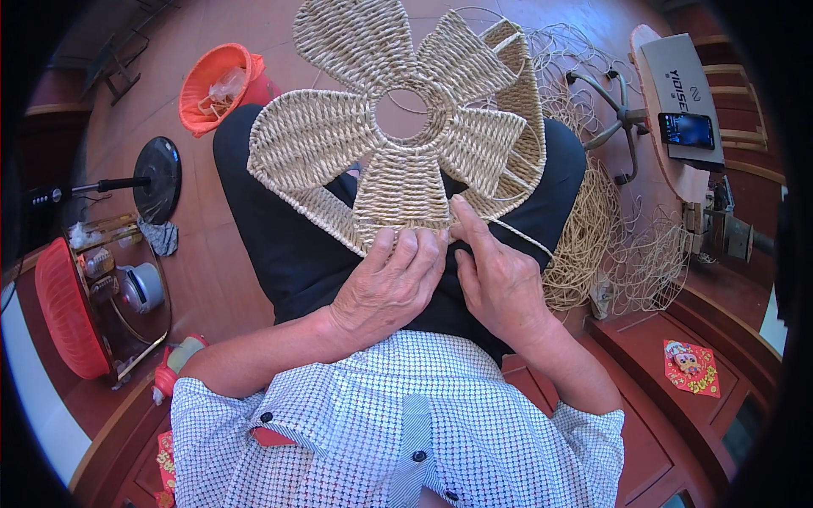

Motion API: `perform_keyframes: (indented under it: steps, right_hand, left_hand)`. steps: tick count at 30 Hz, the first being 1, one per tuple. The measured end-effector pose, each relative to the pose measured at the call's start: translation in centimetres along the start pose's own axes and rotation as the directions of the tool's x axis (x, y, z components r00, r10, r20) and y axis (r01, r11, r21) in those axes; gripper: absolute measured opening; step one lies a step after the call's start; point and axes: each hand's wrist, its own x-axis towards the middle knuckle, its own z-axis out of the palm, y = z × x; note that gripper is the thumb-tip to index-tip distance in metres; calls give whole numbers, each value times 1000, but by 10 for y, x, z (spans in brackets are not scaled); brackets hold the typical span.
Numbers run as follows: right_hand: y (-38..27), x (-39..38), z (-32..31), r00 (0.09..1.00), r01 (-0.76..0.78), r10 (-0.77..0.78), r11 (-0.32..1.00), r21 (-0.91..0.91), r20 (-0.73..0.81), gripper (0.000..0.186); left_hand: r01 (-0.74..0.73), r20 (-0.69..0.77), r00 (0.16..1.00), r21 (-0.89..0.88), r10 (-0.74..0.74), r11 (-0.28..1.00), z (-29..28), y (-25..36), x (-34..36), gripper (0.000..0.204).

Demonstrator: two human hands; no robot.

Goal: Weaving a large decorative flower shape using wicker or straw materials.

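Woven flower (405, 173), mid-frame: my curled left hand (381, 289) is gripping its edge; my half-open right hand (504, 275), hold unclear, should be pressing snugly.

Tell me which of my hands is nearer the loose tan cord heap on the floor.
Right. Your right hand is left of the tan cord heap; your left hand is farther left, at the lower edge of the tan woven flower-shaped piece.
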Motion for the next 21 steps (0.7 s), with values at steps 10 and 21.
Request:
perform_keyframes:
  steps: [10,21]
  right_hand:
    - [-4,11,-14,917,-385,277,805,452,288,81]
    - [0,27,-10,793,-608,374,442,660,480,78]
  left_hand:
    - [79,11,997,-186,-78,979,2,-2,-5,54]
    - [336,38,880,-754,-474,565,3,-23,-4,35]
